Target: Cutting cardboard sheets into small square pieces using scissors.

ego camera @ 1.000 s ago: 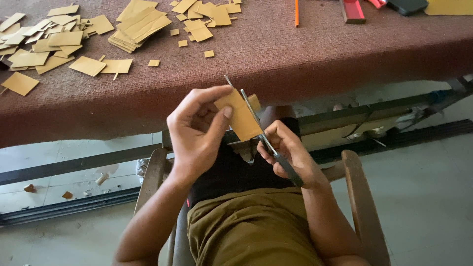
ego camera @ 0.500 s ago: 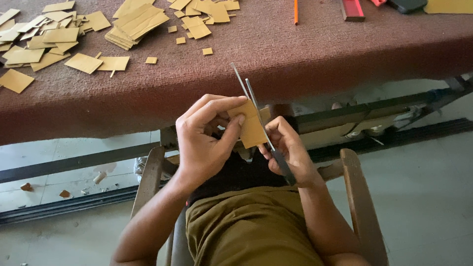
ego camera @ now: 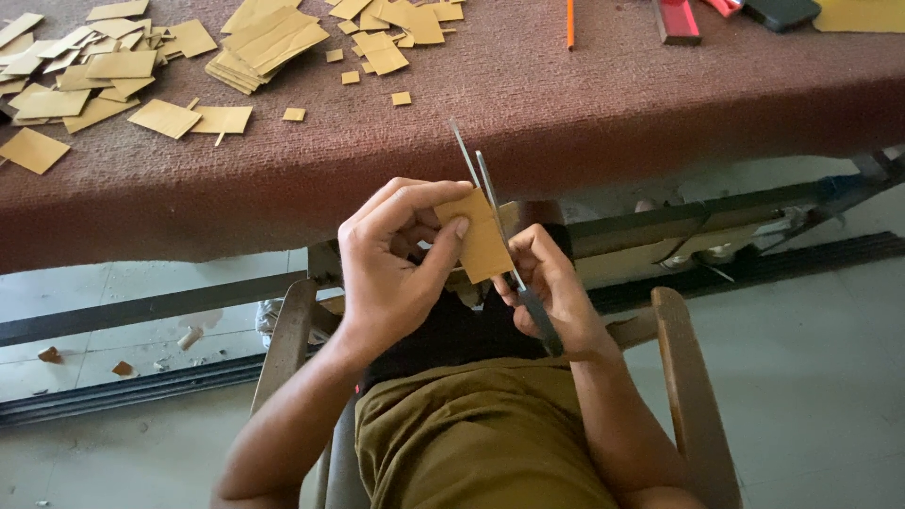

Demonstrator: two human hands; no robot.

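My left hand [ego camera: 394, 256] pinches a small tan card piece [ego camera: 481, 241] between thumb and fingers, held above my lap in front of the table edge. My right hand [ego camera: 551, 287] grips a pair of scissors [ego camera: 490, 212] by dark handles. The blades are parted and point up and away, with the card's right edge between them. Both hands sit close together over my dark shirt and olive trousers.
A maroon cloth-covered table [ego camera: 528, 123] lies ahead, strewn with several tan card pieces [ego camera: 123, 85] and a stack of tan card sheets [ego camera: 269, 47]. An orange pencil [ego camera: 570, 21], a red block [ego camera: 675, 19] and a dark object [ego camera: 781, 11] lie at the far right. Wooden chair arms [ego camera: 688, 377] flank me.
The scissor blades have opened wider and swung more upright. The card has turned from tilted to nearly vertical between the blades, and both hands have shifted slightly right.
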